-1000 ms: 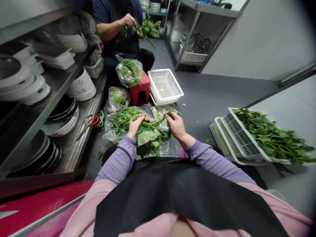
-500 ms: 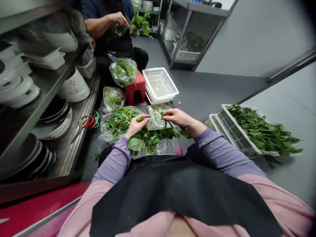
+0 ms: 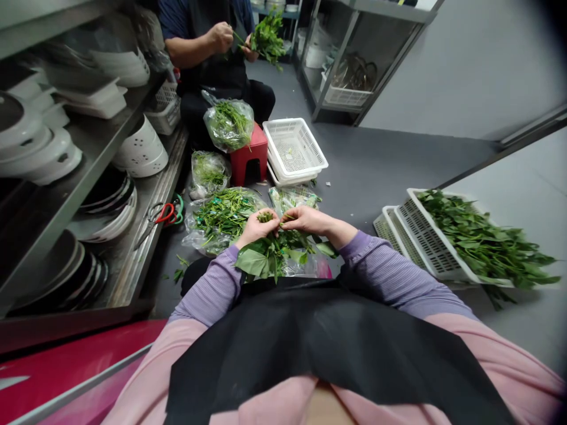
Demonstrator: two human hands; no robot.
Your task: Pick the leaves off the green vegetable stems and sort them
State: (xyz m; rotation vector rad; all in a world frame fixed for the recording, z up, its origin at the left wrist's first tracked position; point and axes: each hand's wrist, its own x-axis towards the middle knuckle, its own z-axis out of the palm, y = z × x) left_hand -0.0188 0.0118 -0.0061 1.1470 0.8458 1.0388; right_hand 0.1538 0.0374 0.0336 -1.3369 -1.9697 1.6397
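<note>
My left hand (image 3: 257,227) is closed round a bunch of leafy green stems (image 3: 256,260), whose cut ends poke up above the fingers and whose broad leaves hang below. Close against it, my right hand (image 3: 308,219) pinches leafy greens too, with leaves showing under the palm and wrist. The two hands' fingertips meet or nearly meet. Below them lies a clear plastic bag (image 3: 305,265) with greens, partly hidden by the leaves. Just left of my left hand, an opened plastic bag (image 3: 199,241) holds a heap of green stems (image 3: 224,212).
A white basket (image 3: 436,248) heaped with leafy greens (image 3: 482,242) stands at the right. Ahead are stacked white baskets (image 3: 295,147) and a red stool (image 3: 250,156) bearing bagged greens (image 3: 229,124). Scissors (image 3: 163,213) lie on the left shelf's edge. A co-worker (image 3: 212,59) sits opposite, handling greens.
My right hand has moved left to meet my left hand, bringing its greens along. The co-worker's hands have drawn apart, a stem between them. The view has shifted slightly.
</note>
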